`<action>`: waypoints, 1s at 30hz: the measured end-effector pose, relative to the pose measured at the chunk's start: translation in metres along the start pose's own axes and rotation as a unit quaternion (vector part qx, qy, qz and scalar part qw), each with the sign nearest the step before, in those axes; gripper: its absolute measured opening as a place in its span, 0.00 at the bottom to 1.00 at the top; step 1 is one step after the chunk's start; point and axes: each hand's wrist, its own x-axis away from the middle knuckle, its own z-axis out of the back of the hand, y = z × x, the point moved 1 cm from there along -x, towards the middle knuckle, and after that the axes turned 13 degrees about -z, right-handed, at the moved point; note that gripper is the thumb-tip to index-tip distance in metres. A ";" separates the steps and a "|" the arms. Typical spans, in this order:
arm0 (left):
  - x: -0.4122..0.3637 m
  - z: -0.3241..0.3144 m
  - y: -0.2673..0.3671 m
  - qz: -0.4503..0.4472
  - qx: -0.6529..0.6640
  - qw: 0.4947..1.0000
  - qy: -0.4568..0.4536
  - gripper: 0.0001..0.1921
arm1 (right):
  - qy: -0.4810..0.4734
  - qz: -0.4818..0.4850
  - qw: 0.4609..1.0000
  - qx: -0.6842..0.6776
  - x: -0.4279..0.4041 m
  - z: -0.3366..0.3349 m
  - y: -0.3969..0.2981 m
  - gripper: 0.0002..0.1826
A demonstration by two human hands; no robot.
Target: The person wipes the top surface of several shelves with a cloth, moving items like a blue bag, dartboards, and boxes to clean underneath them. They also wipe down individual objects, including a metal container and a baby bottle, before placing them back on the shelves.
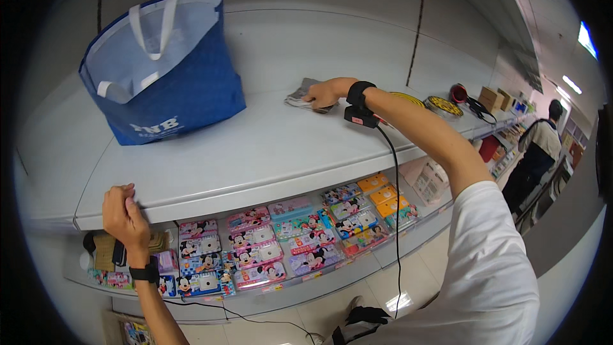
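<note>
My right hand (325,94) presses a crumpled grey cloth (300,100) onto the white metal shelf (215,163), close to its back panel. A black strap and a small black box with a cable sit at that wrist. To the left of the cloth stands a large blue shopping bag (191,96) with white handles, its top gaping and writing on its front. My left hand (123,213) hovers at the shelf's front left edge, its fingers curled in with nothing visible in them.
Below, a shelf holds rows of cartoon-printed cases (258,249). Farther right lie a yellow coil (407,99), a yellow-and-black reel (444,106), a red cup-like object (458,93) and cardboard boxes (491,99). Another person (541,148) stands in the aisle. Black cables (396,201) hang from my wrists.
</note>
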 end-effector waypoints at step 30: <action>0.000 0.005 0.022 -0.014 -0.091 0.994 -0.052 0.25 | 0.556 0.095 0.808 -0.169 0.208 -0.140 -0.037 0.28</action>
